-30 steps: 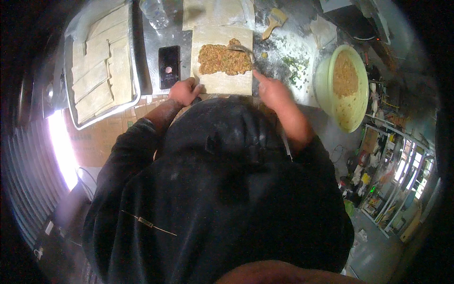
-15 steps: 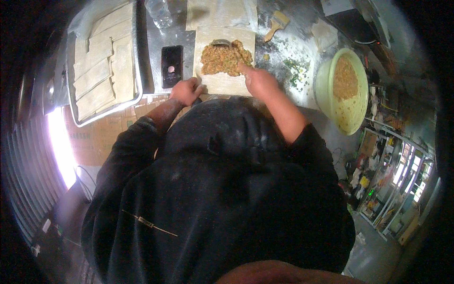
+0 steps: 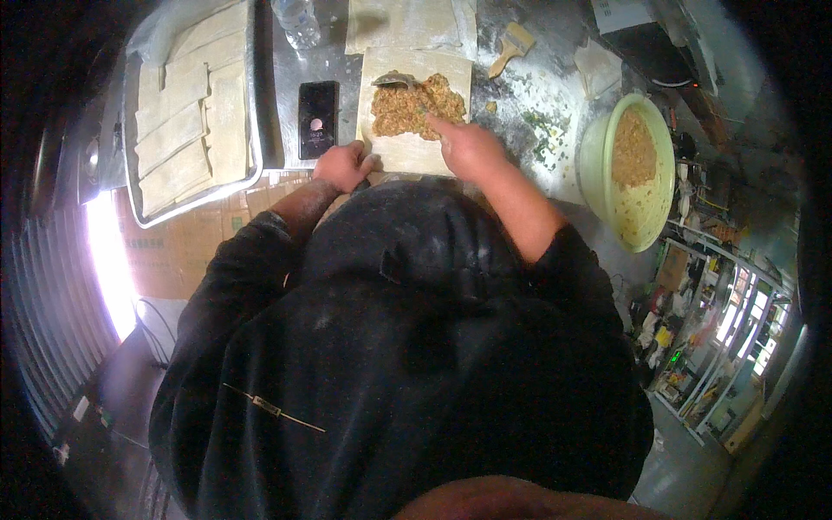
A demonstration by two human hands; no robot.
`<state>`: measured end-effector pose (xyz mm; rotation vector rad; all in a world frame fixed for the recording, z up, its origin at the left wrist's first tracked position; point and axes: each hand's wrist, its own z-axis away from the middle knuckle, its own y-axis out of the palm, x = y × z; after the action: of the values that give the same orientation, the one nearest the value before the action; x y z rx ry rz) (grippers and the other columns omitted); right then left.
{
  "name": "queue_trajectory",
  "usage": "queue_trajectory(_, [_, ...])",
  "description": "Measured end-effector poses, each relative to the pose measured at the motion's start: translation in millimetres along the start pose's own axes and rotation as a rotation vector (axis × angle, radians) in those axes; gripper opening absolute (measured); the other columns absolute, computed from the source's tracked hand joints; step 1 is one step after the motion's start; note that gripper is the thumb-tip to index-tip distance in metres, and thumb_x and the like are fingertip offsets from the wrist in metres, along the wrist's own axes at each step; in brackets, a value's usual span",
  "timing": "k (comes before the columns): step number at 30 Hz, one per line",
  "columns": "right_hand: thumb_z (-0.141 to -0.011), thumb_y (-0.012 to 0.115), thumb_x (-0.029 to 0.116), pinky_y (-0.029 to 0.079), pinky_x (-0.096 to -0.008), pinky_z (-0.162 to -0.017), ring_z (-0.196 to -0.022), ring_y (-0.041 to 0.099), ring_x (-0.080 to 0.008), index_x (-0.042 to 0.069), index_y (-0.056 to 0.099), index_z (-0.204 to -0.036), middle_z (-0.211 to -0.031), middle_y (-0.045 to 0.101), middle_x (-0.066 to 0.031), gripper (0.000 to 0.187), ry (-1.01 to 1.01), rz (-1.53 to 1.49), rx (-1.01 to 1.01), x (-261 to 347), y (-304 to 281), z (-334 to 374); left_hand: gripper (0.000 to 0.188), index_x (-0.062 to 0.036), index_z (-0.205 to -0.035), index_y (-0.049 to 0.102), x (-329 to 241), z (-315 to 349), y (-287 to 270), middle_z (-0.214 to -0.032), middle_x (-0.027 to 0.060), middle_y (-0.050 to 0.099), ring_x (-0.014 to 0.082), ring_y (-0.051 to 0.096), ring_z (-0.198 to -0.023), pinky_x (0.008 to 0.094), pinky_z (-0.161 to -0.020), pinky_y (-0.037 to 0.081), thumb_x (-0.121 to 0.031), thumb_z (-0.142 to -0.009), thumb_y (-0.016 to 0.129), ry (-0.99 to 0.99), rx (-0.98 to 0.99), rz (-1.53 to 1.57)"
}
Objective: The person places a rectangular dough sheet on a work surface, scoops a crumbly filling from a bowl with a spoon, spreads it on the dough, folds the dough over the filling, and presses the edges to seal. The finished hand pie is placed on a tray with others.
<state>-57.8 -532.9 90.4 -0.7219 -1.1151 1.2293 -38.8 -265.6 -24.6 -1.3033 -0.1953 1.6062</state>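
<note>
A pale rectangular dough sheet [image 3: 407,158] lies on the metal table in front of me, with a chunky orange-brown filling [image 3: 406,114] spread over its middle. My right hand [image 3: 472,151] is closed around a metal spoon, its index finger stretched along the handle. The spoon's bowl [image 3: 395,80] rests at the far left edge of the filling; most of its handle is hard to make out against the filling. At the sheet's near left corner, my left hand [image 3: 345,166] is closed with curled fingers, gripping the edge of the dough.
Left of the sheet lies a black phone [image 3: 318,121], beyond it a clear bottle [image 3: 297,24]. A tray [image 3: 257,147] of stacked dough sheets stands far left. More dough [image 3: 407,22] lies behind. To the right are a brush [image 3: 511,48], chopped greens [image 3: 544,137] and a green filling bowl [image 3: 598,156].
The spoon's bowl has moved left across the far part of the filling, and my right hand has shifted slightly left and nearer. My left hand stays at the corner.
</note>
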Motion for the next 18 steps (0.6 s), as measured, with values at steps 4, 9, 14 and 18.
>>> queue_trajectory(4, [-0.093, 0.054, 0.017, 0.054, -0.0526, -0.078, -0.088, 0.066, -0.0421, 0.031, 0.051, -0.146, -0.099, 0.069, -0.0211, 0.054, 0.004, 0.032, 0.021, 6, -8, -7, 0.048, -0.0061, -0.099, 0.065, 1, 0, 1, -0.089, 0.0204, 0.071, 0.0417, 0.067, -0.091, 0.0504, -0.080, 0.053, -0.053, -0.092, 0.060, 0.002, -0.025, 0.001])
queue_trajectory(9, [-0.096, 0.050, 0.014, 0.055, -0.0503, -0.076, -0.091, 0.068, -0.0392, 0.031, 0.051, -0.145, -0.102, 0.068, -0.0169, 0.052, -0.104, 0.184, -0.006, 10, -20, -23, 0.046, -0.0063, -0.097, 0.064, 2, -1, 3, -0.087, 0.0193, 0.071, 0.0410, 0.068, -0.088, 0.0499, -0.078, 0.053, -0.052, -0.092, 0.060, 0.027, -0.029, -0.022])
queue_trajectory(14, [-0.095, 0.049, 0.010, 0.054, -0.0478, -0.077, -0.094, 0.068, -0.0364, 0.031, 0.052, -0.143, -0.100, 0.066, -0.0141, 0.053, -0.007, 0.294, 0.139, -20, -45, -15, 0.046, -0.0057, -0.094, 0.064, 1, 1, 1, -0.086, 0.0191, 0.070, 0.0409, 0.068, -0.087, 0.0500, -0.077, 0.053, -0.052, -0.092, 0.060, 0.025, -0.033, -0.018])
queue_trajectory(18, [-0.093, 0.052, 0.008, 0.054, -0.0471, -0.080, -0.095, 0.067, -0.0362, 0.030, 0.053, -0.144, -0.100, 0.067, -0.0163, 0.055, 0.014, 0.411, 0.113, -68, -54, 16, 0.046, -0.0054, -0.094, 0.064, 0, 1, 1, -0.085, 0.0194, 0.070, 0.0415, 0.068, -0.086, 0.0503, -0.076, 0.053, -0.051, -0.093, 0.059, 0.023, -0.032, -0.014])
